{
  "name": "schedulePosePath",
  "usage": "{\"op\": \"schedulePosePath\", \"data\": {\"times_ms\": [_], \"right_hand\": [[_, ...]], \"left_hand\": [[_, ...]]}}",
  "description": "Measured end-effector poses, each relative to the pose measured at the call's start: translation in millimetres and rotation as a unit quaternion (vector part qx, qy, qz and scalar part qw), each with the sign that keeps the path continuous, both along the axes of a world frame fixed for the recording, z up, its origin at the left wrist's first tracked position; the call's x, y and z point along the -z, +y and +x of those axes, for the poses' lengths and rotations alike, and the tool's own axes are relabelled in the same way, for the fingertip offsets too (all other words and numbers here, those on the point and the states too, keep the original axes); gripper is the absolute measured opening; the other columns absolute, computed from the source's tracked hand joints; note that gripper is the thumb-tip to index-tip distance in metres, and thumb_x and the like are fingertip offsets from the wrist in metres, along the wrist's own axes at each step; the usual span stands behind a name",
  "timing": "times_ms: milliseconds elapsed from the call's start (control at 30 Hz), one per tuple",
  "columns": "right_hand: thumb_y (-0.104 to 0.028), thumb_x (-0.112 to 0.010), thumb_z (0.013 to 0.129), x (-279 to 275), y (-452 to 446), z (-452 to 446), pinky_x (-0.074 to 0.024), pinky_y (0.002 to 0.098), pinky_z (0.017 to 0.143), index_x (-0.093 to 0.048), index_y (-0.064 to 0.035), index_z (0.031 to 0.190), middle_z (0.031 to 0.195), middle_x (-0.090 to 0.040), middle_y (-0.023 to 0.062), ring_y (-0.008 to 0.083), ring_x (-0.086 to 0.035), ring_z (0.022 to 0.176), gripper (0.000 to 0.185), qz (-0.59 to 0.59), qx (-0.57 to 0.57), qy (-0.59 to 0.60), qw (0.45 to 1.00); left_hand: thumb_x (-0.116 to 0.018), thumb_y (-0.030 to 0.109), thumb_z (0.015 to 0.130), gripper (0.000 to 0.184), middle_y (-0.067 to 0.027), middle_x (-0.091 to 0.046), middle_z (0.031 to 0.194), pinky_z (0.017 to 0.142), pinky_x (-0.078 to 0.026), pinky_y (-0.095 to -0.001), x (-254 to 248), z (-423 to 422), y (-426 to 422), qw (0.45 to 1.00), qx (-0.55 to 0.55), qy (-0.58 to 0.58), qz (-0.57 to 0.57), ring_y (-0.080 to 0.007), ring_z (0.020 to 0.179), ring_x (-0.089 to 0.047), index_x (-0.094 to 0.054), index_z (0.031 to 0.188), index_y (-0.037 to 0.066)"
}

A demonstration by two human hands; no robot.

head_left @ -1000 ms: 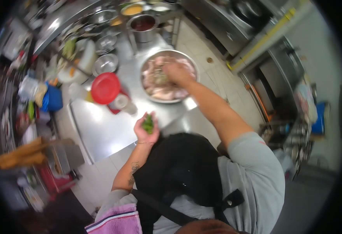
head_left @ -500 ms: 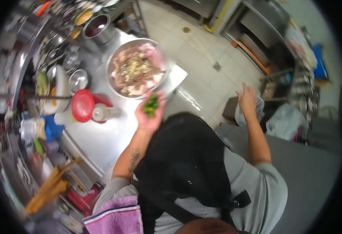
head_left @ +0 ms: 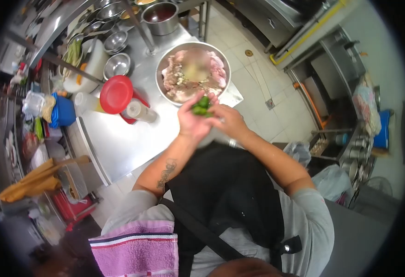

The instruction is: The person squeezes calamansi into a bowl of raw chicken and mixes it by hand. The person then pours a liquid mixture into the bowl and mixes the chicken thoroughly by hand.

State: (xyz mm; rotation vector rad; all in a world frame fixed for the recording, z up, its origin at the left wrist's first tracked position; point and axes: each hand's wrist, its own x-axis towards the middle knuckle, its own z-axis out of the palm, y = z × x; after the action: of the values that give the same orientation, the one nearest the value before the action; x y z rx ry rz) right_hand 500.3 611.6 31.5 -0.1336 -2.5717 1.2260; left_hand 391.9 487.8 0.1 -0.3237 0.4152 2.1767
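Palm up, my left hand (head_left: 193, 121) cups several small glossy green pieces (head_left: 201, 107), whose exact kind I cannot make out. Over the same palm, my right hand (head_left: 230, 121) has its fingers bent against the green pieces; its fingertips are partly hidden. Both hands are at the near rim of a large round metal bowl (head_left: 159, 85). Raw pale pink meat (head_left: 217, 74) fills the bowl, topped with chopped pale and brown seasoning (head_left: 177, 76). A blurred patch covers the middle of the bowl.
The bowl stands on a steel table (head_left: 115, 152). To its left are a red lid (head_left: 116, 94), a clear bottle (head_left: 140, 111) and small metal bowls (head_left: 117, 66). A deep pot (head_left: 160, 19) stands behind. Shelving (head_left: 329, 83) lines the right side.
My right hand has swung in from far right to meet my left hand. The left hand, still holding the green pieces, has shifted right in view. The camera view has turned.
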Motion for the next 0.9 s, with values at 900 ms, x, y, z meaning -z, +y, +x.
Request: {"op": "schedulePosePath", "data": {"times_ms": [900], "right_hand": [[-0.018,-0.06,0.101,51.7,68.4,-162.6,-0.0524,0.0509,0.09,-0.065,-0.0038,0.104,0.103,-0.069,0.022,0.041,-0.067,0.1,0.016,0.299,-0.008,-0.025,0.954]], "left_hand": [[-0.054,0.021,0.101,0.038,-0.0274,-0.063,0.136,0.103,-0.059,-0.0481,37.6,-10.0,-121.0,0.985,-0.169,-0.027,0.016,-0.0407,0.121,-0.065,-0.061,0.133,0.003]]}}
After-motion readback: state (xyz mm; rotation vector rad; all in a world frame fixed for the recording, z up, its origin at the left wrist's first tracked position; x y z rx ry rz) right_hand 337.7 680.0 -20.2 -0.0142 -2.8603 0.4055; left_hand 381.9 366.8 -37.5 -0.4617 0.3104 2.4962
